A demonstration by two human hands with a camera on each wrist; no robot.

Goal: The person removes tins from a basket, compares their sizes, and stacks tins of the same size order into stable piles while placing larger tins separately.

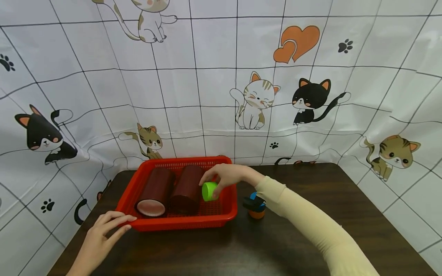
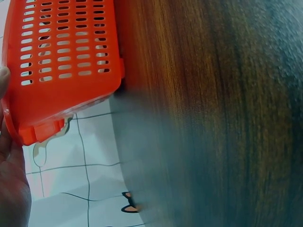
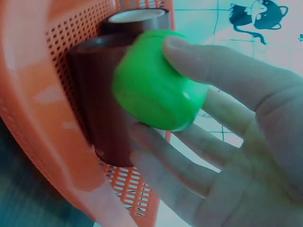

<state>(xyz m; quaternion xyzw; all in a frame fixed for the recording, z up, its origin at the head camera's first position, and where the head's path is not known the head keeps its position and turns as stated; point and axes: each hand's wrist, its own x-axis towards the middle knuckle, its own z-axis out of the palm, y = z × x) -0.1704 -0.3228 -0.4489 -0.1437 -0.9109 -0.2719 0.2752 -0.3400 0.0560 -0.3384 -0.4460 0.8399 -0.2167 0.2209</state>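
Note:
A red plastic basket (image 1: pixel 179 223) with slotted walls stands at the back of the dark wooden table. In it two dark brown cylinders lie side by side, the left cylinder (image 1: pixel 157 188) showing a pale end and the right cylinder (image 1: pixel 186 189) a dark one. My right hand (image 1: pixel 224 178) pinches a small bright green cup (image 3: pixel 158 85) between thumb and fingers, over the basket's right part. At the basket's front left corner, my left hand (image 1: pixel 103 234) grips the rim, thumb and fingers on either side. The left fingers are mostly cut off in the left wrist view.
To the right of the basket, partly behind the right sleeve (image 1: pixel 304 218), stands a small orange, blue and black object (image 1: pixel 256 209) whose kind I cannot tell. A white sheet (image 1: pixel 214 88) with cat drawings hangs behind the table (image 1: pixel 262 249) and along its sides.

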